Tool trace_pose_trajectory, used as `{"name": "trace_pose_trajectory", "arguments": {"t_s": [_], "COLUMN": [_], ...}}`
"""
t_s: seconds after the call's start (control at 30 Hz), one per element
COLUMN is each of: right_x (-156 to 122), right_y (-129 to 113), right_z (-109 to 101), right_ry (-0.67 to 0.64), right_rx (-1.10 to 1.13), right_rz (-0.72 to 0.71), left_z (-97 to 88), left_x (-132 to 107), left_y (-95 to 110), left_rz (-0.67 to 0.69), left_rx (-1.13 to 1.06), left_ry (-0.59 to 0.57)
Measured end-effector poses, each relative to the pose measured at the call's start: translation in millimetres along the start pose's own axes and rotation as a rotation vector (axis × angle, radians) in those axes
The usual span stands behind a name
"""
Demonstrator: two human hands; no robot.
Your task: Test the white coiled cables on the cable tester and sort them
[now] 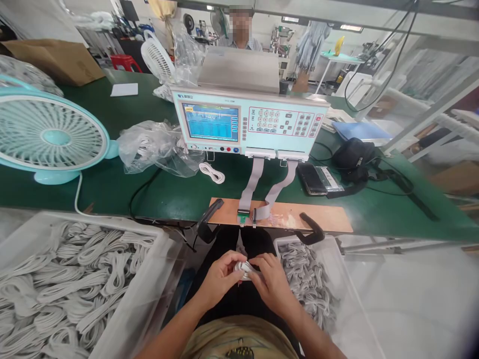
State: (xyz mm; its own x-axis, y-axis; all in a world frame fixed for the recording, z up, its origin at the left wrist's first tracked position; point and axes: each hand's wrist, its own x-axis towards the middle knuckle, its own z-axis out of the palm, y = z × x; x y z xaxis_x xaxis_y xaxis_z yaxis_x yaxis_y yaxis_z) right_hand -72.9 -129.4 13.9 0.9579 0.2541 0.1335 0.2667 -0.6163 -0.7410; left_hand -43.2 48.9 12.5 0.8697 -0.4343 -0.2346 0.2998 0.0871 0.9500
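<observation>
White cable coil (244, 269) — pinched between both hands (218, 280) — long axis running roughly left to right

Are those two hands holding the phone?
No, the phone lies on the table; the left hand and right hand hold a white cable.

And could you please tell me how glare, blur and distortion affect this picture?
All in the head view: the screen glows blue, its text too small to read; pale patches on the board may be glare or wear; the coil between the left hand and right hand looks slightly soft; the right bin looks hazy; the fan, near the edge, looks stretched sideways.
</observation>
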Motion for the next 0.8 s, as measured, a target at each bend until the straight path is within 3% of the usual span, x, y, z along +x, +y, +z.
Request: {"name": "trace_pose_trajectory", "arguments": {"t_s": [0.23,0.33,0.53,0.7,0.8], "right_x": [14,12,3,2,4], "right_y": [-19,-18,-14,-15,-14], "right_z": [-4,-2,8,5,3], "right_ry": [-0.101,-0.058,0.088,0.077,0.078], "right_rx": [-0.175,-0.119,0.079,0.074,0.071], "right_rz": [-0.067,-0.055,-0.140,-0.066,-0.032], "left_z": [4.9,4.8,6.2,7.4,6.9], "left_x": [-6,-6,-5,-7,-6], "left_y": [10,13,11,9,5], "left_rz": [0.049,0.061,-0.063,-0.043,-0.098], "left_rx": [0.148,0.132,-0.045,-0.026,-0.034], "left_ry": [0.025,0.045,-0.001,0.015,0.021]}}
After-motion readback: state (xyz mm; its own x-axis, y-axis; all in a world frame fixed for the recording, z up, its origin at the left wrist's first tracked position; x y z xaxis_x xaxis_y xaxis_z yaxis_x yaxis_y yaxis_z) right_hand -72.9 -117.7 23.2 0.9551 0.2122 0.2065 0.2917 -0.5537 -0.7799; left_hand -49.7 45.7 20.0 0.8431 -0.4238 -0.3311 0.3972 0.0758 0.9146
